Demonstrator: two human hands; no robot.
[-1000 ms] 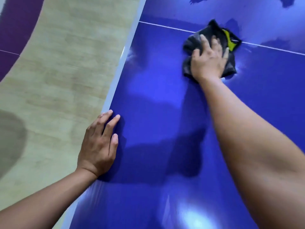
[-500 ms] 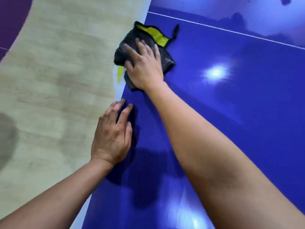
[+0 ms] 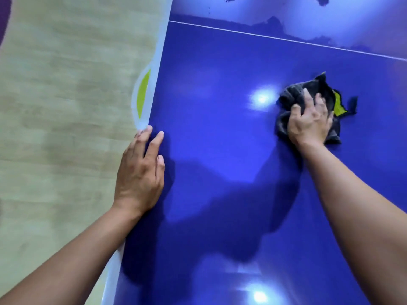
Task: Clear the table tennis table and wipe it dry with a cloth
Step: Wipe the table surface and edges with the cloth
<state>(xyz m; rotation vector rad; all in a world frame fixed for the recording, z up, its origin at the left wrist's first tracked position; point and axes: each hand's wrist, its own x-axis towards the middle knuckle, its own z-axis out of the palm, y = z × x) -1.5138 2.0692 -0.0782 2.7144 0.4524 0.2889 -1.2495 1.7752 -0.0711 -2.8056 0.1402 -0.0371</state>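
Head view: right hand point(image 3: 309, 124) on cloth point(image 3: 291, 95)

Floor point(image 3: 66, 111): pale wood-grain boards, filling the left side | Purple patch point(image 3: 3, 9): floor's top-left corner | Yellow-green mark point(image 3: 143, 93): lens-shaped, pale grey border, at floor's right edge

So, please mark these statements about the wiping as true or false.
1. The right hand grips the crumpled dark grey cloth. True.
2. The left hand holds a paddle. False: it lies flat at the edge of the glossy blue table.
3. The cloth touches the left hand. False: they are far apart.
4. A thin white line crosses the table beyond the cloth. True.
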